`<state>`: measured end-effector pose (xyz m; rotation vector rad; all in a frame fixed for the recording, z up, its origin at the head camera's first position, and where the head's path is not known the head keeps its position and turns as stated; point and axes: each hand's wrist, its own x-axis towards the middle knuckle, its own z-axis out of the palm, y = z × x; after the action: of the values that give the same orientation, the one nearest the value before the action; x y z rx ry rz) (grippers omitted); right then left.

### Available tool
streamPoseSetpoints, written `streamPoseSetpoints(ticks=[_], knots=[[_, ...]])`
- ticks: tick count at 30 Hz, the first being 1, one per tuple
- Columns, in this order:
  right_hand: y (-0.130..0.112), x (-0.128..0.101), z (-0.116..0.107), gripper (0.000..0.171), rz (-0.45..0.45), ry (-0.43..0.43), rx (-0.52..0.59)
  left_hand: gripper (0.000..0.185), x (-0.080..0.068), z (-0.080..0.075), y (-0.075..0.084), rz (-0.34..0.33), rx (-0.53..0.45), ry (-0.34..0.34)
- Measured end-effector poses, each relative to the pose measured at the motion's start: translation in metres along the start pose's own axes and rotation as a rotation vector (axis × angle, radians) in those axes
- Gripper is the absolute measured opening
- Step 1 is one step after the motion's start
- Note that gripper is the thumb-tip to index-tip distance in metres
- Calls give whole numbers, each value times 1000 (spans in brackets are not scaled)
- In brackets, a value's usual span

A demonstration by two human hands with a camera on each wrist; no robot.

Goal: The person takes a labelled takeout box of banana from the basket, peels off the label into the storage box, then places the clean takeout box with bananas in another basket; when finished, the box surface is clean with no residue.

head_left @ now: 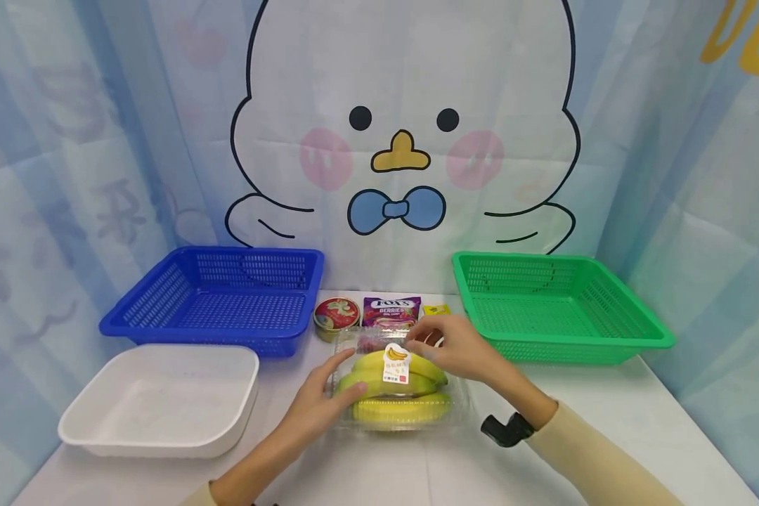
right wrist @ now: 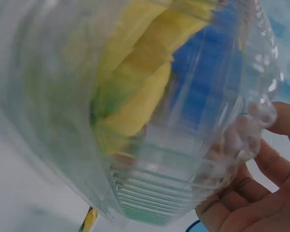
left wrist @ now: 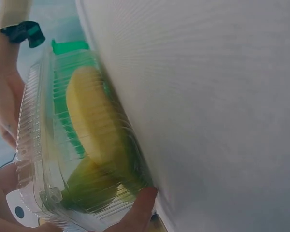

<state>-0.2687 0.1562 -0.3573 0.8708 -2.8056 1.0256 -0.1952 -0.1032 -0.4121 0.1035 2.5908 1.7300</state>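
**Clear clamshell of bananas, gripped at both ends**

Spread across a white counter (head_left: 607,414): blue basket (head_left: 218,299) at back left, green basket (head_left: 556,306) at back right, white tray (head_left: 161,397) at front left. Between the baskets, a clear clamshell box of bananas (head_left: 395,390) resting mid-counter, just in front of a round tin (head_left: 336,314) and a purple Fox's berries packet (head_left: 390,310).

Left hand (head_left: 316,407) laid against the box's left side, fingers fairly straight, thumb tip under the lower edge in the left wrist view. Right hand (head_left: 455,348) curled over the far right corner, fingertips pinching the lid rim.

Likely slip: thin, slick plastic flexing under an uneven squeeze, popping the lid or tipping the bananas out. Close behind, tin and packet easily knocked
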Motion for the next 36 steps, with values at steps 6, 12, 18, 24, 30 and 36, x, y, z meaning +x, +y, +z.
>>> streamPoseSetpoints(ticks=[6,12,18,24,30,36], knots=[[1,9,5,8,-21,-46,-44,67,1,2,-1,0,29,23],[-4,15,3,9,-24,-83,-67,67,3,2,0,26,51,35],[-13,21,0,10,10,-143,-92,68,3,2,1,40,61,35],[-18,30,0,12,33,-178,-135,68,2,3,0,47,58,38],[-17,41,-2,13,21,-228,-156,68,2,4,-2,47,57,36],[-21,45,-3,12,3,-269,-188,68,2,3,-4,56,59,39]])
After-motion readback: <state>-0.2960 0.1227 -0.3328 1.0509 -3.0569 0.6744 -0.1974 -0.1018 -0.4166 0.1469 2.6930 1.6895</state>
